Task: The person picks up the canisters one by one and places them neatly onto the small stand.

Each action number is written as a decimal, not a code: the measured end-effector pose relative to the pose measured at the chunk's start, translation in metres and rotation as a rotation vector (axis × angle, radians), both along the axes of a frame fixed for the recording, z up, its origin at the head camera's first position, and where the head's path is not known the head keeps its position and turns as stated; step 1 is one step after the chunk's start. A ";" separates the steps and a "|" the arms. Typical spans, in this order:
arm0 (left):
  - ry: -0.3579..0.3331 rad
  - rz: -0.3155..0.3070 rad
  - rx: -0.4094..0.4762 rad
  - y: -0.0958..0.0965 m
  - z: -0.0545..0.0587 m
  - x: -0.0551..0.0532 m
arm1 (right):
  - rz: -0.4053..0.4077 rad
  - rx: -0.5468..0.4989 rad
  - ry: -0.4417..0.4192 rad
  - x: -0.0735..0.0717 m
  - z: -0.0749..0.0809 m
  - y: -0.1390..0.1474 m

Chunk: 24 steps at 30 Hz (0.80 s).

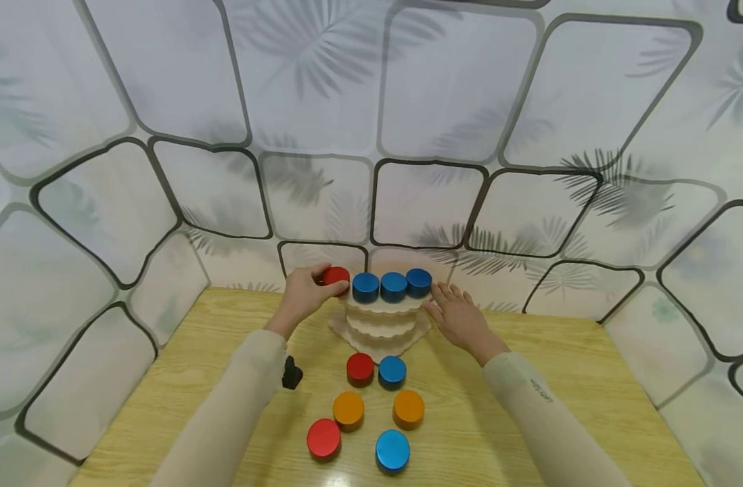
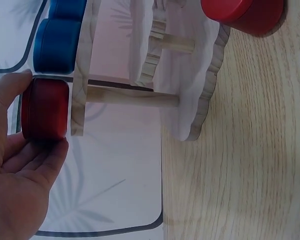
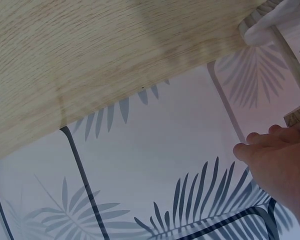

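Observation:
At the back of the table stands a tiered wooden stand (image 1: pixel 380 329) with scalloped edges. A row of three blue round tins (image 1: pixel 393 287) sits on its top tier. My left hand (image 1: pixel 301 296) pinches a red round tin (image 1: pixel 336 276) between thumb and fingers, at the left end of that row. In the left wrist view the red tin (image 2: pixel 46 109) is close over the end of the top board (image 2: pixel 80 100), beside a blue tin (image 2: pixel 55 46). My right hand (image 1: pixel 461 318), fingers extended, is at the right end of the top tier, close to the last blue tin.
In front of the stand, on the wooden table (image 1: pixel 487 433), are red tins (image 1: pixel 361 369), (image 1: pixel 324 439), blue tins (image 1: pixel 392 372), (image 1: pixel 392 450) and orange tins (image 1: pixel 348 410), (image 1: pixel 409 408). A small black object (image 1: pixel 291 373) shows beside my left sleeve. A patterned wall covering (image 1: pixel 432 203) rises behind.

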<state>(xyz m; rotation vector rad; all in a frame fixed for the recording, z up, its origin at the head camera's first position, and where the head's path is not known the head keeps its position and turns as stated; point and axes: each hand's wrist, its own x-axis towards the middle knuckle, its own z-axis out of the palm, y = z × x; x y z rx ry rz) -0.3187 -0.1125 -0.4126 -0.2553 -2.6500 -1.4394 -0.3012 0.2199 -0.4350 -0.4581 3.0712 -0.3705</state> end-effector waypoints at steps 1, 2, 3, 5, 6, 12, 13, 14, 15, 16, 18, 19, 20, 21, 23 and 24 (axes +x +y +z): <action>-0.002 0.000 0.001 0.001 0.000 0.000 | -0.001 -0.002 -0.001 0.000 -0.001 0.000; -0.005 0.002 0.002 0.002 0.000 0.000 | -0.002 -0.002 0.000 0.000 -0.001 0.000; -0.003 0.002 -0.001 0.003 -0.001 0.000 | -0.004 -0.004 0.001 0.000 -0.002 0.000; 0.001 0.009 -0.007 0.004 -0.002 -0.001 | 0.000 0.000 0.012 0.001 -0.002 0.000; 0.005 0.012 -0.011 0.005 -0.002 -0.002 | 0.000 -0.001 0.016 0.001 -0.002 0.000; 0.005 0.023 -0.008 0.006 -0.005 -0.004 | 0.000 -0.003 0.016 0.002 -0.002 0.001; 0.003 0.022 -0.005 0.007 -0.005 -0.004 | 0.001 0.000 0.015 0.002 -0.002 0.001; 0.002 0.020 0.000 0.007 -0.004 -0.004 | 0.001 0.002 0.013 0.002 -0.002 0.001; 0.001 0.017 0.005 0.007 -0.005 -0.004 | 0.002 0.005 0.013 0.002 -0.001 0.001; 0.000 0.012 0.009 0.008 -0.004 -0.004 | 0.002 0.006 0.012 0.002 -0.001 0.001; 0.002 0.005 0.011 0.009 -0.004 -0.004 | 0.001 0.005 0.009 0.002 -0.001 0.001; 0.002 0.002 0.014 0.009 -0.004 -0.004 | 0.000 0.006 0.008 0.002 -0.001 0.001; 0.004 0.001 0.013 0.010 -0.003 -0.005 | -0.002 0.006 0.006 0.002 0.000 0.001; 0.005 0.000 0.009 0.010 -0.003 -0.005 | -0.002 0.005 0.004 0.002 0.000 0.001; 0.007 0.001 -0.001 0.010 -0.003 -0.006 | -0.006 0.004 -0.002 0.001 0.000 0.000; 0.006 0.002 -0.007 0.010 -0.003 -0.006 | -0.006 0.006 -0.004 0.001 0.000 0.000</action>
